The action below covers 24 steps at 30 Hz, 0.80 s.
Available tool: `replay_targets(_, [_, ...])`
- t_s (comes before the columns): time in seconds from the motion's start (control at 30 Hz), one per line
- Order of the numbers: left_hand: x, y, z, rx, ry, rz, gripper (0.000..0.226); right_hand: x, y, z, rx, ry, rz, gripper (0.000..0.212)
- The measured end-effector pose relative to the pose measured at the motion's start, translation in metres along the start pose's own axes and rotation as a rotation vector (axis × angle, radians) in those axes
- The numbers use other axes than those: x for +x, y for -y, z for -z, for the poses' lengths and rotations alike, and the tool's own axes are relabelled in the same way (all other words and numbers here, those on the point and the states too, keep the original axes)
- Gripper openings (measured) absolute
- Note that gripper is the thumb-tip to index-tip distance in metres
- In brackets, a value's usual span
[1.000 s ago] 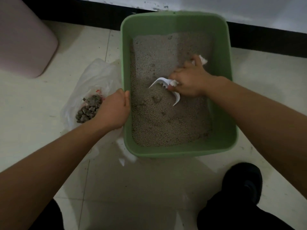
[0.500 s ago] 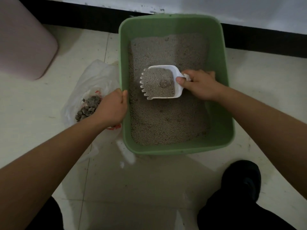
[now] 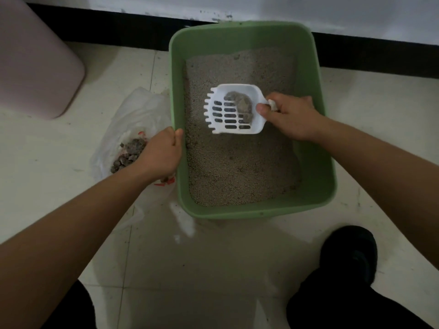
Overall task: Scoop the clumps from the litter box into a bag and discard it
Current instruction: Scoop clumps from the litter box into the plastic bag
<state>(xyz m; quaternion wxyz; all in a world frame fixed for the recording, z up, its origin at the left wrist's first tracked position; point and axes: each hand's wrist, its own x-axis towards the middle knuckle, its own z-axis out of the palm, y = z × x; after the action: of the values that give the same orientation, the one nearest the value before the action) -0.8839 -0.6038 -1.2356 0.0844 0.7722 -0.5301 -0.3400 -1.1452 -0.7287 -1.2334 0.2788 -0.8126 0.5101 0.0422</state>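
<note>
A green litter box (image 3: 316, 129) filled with grey litter sits on the tiled floor. My right hand (image 3: 288, 117) grips the handle of a white slotted scoop (image 3: 221, 119) held level over the litter. A grey clump (image 3: 242, 105) lies at the back of the scoop, and its slots are bare. Left of the box lies a clear plastic bag (image 3: 133, 115) holding several dark clumps (image 3: 129, 154). My left hand (image 3: 159, 155) grips the bag's edge against the box's left rim.
A pink bin (image 3: 35, 60) stands at the far left. A black baseboard (image 3: 380, 55) and white wall run behind the box. My black shoe (image 3: 349, 252) is on the floor at the lower right, and my dark trouser legs fill both bottom corners.
The scoop came up out of the litter full of grains. The loose litter has since sifted through the slots, leaving one clump. My left hand stayed on the bag.
</note>
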Motion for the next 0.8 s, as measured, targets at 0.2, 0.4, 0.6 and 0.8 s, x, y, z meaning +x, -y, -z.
replay_targets(0.2, [-0.001, -0.001, 0.002, 0.009, 0.010, 0.013, 0.035, 0.001, 0.001, 0.006, -0.027, -0.041, 0.048, 0.028])
replay_targets(0.4, [-0.003, -0.001, 0.007, -0.002, 0.047, 0.007, 0.039, 0.000, 0.002, 0.015, -0.177, -0.115, 0.197, 0.036])
replay_targets(0.6, [-0.009, -0.007, 0.041, 0.169, -0.023, -0.047, 0.043, 0.000, 0.008, 0.031, -0.081, -0.123, 0.167, 0.046])
replay_targets(0.8, [-0.021, -0.004, 0.098, 0.351, -0.286, -0.139, 0.052, -0.007, 0.058, 0.023, -0.243, -0.039, 0.198, 0.031])
